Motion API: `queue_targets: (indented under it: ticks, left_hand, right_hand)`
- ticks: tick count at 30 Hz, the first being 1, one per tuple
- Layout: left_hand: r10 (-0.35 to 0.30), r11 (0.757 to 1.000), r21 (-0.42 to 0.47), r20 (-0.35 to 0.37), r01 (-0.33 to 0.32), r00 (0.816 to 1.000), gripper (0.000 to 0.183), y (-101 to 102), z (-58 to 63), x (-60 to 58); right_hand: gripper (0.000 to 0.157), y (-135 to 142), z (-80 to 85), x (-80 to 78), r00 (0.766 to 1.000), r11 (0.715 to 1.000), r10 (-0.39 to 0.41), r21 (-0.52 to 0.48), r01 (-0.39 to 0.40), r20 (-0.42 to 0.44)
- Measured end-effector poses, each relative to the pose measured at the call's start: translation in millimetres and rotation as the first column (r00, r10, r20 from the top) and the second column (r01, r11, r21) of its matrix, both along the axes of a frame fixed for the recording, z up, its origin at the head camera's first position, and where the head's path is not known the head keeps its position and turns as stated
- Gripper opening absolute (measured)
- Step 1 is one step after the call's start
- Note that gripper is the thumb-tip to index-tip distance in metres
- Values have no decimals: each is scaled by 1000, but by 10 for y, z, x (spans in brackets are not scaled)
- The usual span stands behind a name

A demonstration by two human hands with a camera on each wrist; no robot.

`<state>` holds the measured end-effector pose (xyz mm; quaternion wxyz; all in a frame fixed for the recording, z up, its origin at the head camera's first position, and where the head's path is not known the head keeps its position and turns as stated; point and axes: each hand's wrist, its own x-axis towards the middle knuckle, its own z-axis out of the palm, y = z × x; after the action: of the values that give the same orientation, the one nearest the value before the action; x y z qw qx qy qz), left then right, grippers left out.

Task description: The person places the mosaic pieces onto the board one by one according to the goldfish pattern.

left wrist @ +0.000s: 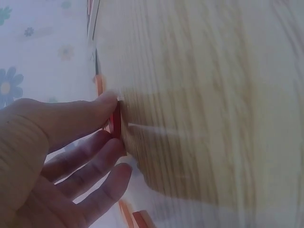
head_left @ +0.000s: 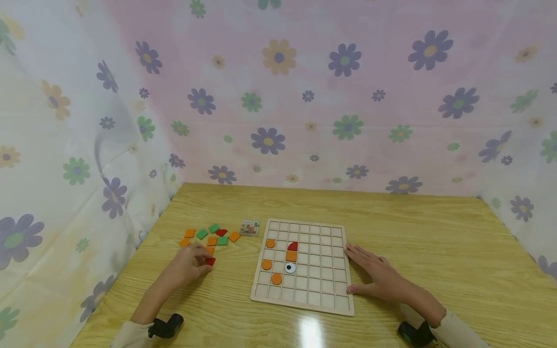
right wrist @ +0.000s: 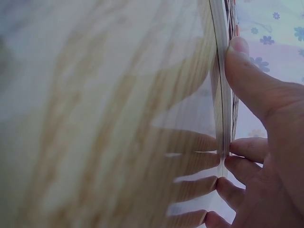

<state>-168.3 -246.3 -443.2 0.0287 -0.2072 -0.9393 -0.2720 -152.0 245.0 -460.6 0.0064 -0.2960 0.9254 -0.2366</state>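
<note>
My left hand [head_left: 187,266] pinches a small red tile [head_left: 211,261] between thumb and fingers, low over the table; the left wrist view also shows the red tile [left wrist: 115,122] on edge at the fingertips. Beside it lie loose orange tiles [head_left: 212,241], green tiles [head_left: 202,234] and a red rounded tile [head_left: 221,232]. My right hand [head_left: 378,275] touches the right edge of a wooden grid board [head_left: 302,306], fingers extended and thumb apart. On the board are orange discs [head_left: 266,264], a red curved tile [head_left: 293,246], an orange square [head_left: 291,256] and an eye disc [head_left: 290,267].
A small pattern card [head_left: 250,227] lies between the loose tiles and the board's upper left corner. The wood-grained table [head_left: 413,227] extends to a flowered cloth [head_left: 304,111] at the back and sides.
</note>
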Motion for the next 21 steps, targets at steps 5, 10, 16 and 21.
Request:
queue_targets:
  ticks: [5,10,16,21]
  left_hand:
    - [-5,1000,-9,0,5,1000,16,44,10,-4]
    - [-31,1000,6,3,31,1000,15,97,14,7]
    - [-18,1000,20,-13,18,1000,12,140,-5,-3]
    - [-7,998,55,-8,8,1000,13,190,-19,4]
  right_hand:
    - [87,1,9,5,1000,1000,1,-3,0,5]
    - [88,-3,3,-1,1000,1000,3,-3,-3,8]
    - [88,-6,-2,-2,1000,1000,1,0,-1,2]
    - [88,-5,-3,3,1000,1000,0,-1,0,4]
